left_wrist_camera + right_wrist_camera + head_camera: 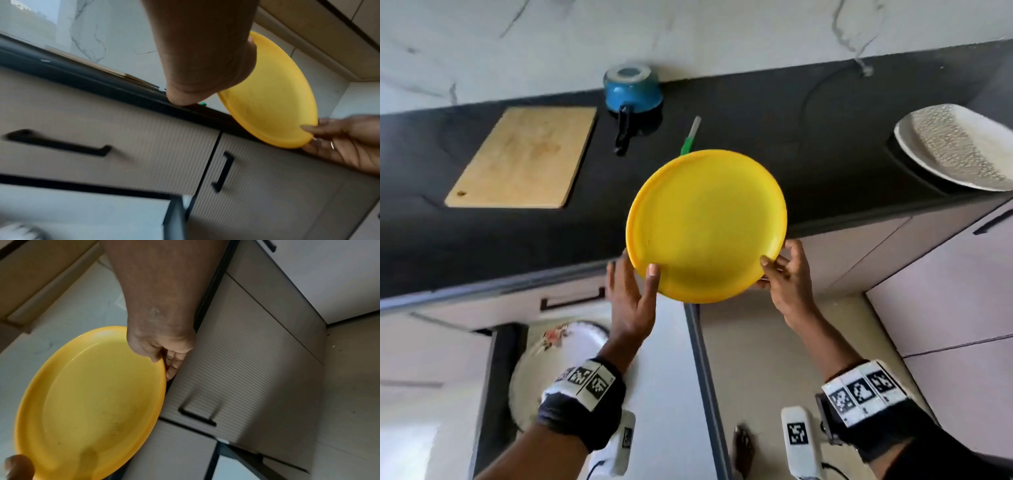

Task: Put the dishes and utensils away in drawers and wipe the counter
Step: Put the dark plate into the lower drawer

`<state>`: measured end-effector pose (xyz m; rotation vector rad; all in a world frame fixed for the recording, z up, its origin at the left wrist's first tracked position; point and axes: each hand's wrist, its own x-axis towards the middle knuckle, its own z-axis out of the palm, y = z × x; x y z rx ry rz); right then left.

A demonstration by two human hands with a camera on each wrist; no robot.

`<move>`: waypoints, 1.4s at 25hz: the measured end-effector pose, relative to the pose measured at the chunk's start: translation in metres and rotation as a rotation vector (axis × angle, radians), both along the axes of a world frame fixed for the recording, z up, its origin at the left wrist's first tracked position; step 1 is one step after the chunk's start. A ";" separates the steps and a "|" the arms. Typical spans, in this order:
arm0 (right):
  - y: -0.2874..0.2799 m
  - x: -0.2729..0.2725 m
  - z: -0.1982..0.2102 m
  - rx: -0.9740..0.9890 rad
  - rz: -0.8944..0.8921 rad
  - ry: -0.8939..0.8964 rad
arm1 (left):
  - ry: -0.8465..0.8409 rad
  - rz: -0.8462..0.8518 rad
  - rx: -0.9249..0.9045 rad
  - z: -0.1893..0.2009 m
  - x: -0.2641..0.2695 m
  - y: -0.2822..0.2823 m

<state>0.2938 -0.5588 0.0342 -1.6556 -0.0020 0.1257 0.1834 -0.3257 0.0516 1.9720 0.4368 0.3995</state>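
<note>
- Yellow plate point(706, 224) in mid-air, held between both hands over the front edge of the black counter point(808, 137), tilted, face up to the head camera.
- Left hand point(631, 298) at the plate's 7 o'clock rim: thumb lies on the top face, fingers go under the rim, so it grips the plate. Left wrist view shows mostly palm and wrist, fingers hidden.
- Right hand point(787, 277) at the plate's 4 o'clock rim: thumb on the top edge, fingers curled beneath, pinching the rim. Right wrist view confirms the thumb over the rim and fingers behind it.
- Green-handled utensil point(690, 137) on the counter at 12 o'clock from the plate, its lower end hidden by the plate; type cannot tell.
- Blue pot point(632, 89) upside down at 11 o'clock, against the marble wall, black handle pointing toward the camera.
- Wooden cutting board point(524, 157) flat on the counter at 10 o'clock, well apart from the plate.
- White crackle-pattern platter point(955, 147) at 2 o'clock, near the counter's right end.
- Open drawer point(498, 377) at 7 o'clock, below the left forearm, with a white floral-print plate point(558, 349) inside.
- Beige ribbed cabinet fronts with black handles point(59, 142) under the counter.
- Bare foot point(743, 448) on the floor at 6 o'clock.
- Marker bands on both wrists.
</note>
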 end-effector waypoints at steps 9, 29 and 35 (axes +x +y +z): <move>0.150 -0.159 -0.139 -0.397 0.516 0.100 | 0.722 0.003 0.411 -0.148 -0.302 0.144; 0.282 -0.234 -0.272 -0.488 0.424 0.618 | 1.049 -0.155 0.205 -0.186 -0.408 0.156; 0.200 -0.163 -0.159 -0.350 0.357 0.314 | 0.749 -0.208 0.472 -0.122 -0.305 0.144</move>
